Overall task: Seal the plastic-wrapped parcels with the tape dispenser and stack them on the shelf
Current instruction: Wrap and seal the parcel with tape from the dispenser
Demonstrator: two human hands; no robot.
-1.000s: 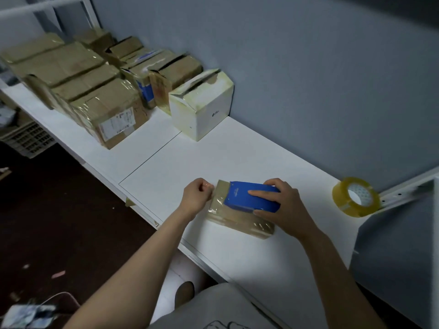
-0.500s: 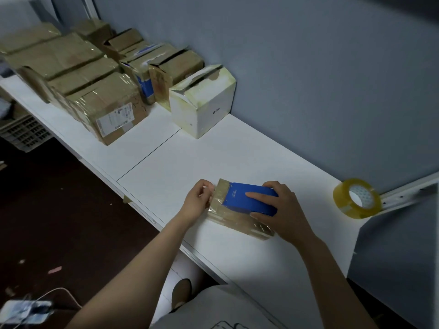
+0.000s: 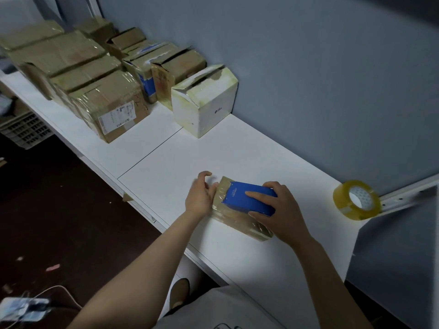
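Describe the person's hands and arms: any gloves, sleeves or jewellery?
The left hand and right hand are bare: no gloves, no rings visible. Both forearms are uncovered to the frame's edge, with no sleeves, watch or bracelet showing. A light grey garment with a dark print shows at the bottom.

a blue box (image 3: 249, 201) on a tan taped parcel (image 3: 240, 220); yellowish tape roll (image 3: 356, 199); white shelf (image 3: 190, 162); brown cartons (image 3: 71, 67); grey-blue wall (image 3: 308, 79).

The single camera rides on my head, facing forward and down. It looks closely onto my bench (image 3: 237, 157).
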